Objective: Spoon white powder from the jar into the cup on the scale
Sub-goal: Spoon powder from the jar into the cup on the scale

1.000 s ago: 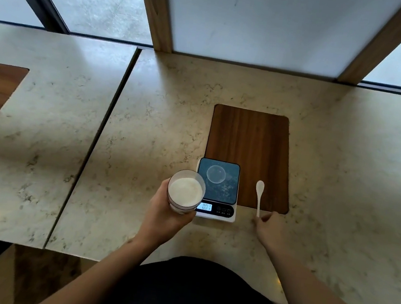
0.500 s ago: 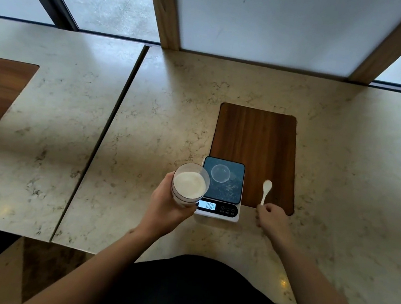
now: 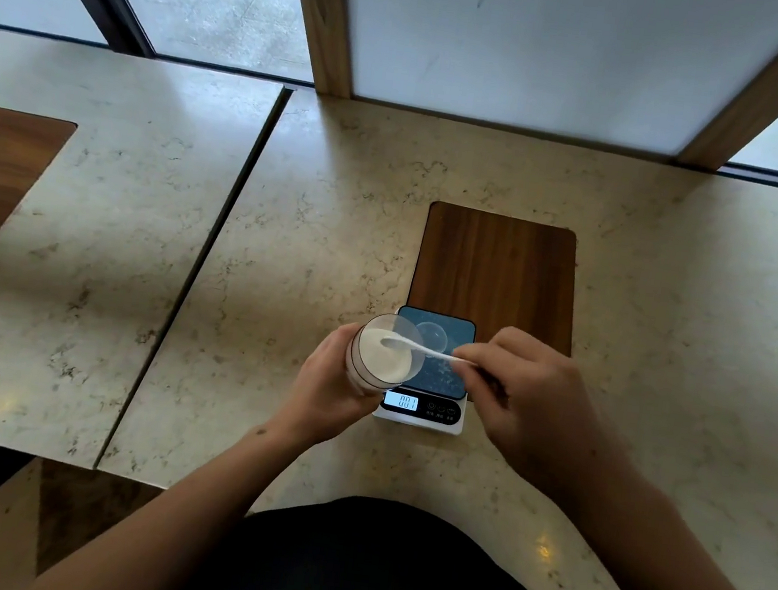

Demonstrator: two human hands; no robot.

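Powder (image 3: 381, 360) fills the jar (image 3: 371, 366), which the left hand (image 3: 331, 388) grips around its side, tilted just left of the scale (image 3: 427, 387). Fingers of the right hand (image 3: 526, 400) pinch the white spoon (image 3: 419, 347), its bowl over the jar's mouth. The clear cup (image 3: 431, 336) sits on the scale's far part, behind the spoon.

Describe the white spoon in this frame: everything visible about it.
The white spoon is small and slim, plastic-looking, with an oval bowl and a thin straight handle. It lies nearly level, bowl pointing left, over the powder at the open mouth of the jar that the left hand holds tilted. The right hand pinches the handle's end. Whether the bowl touches the powder cannot be told.
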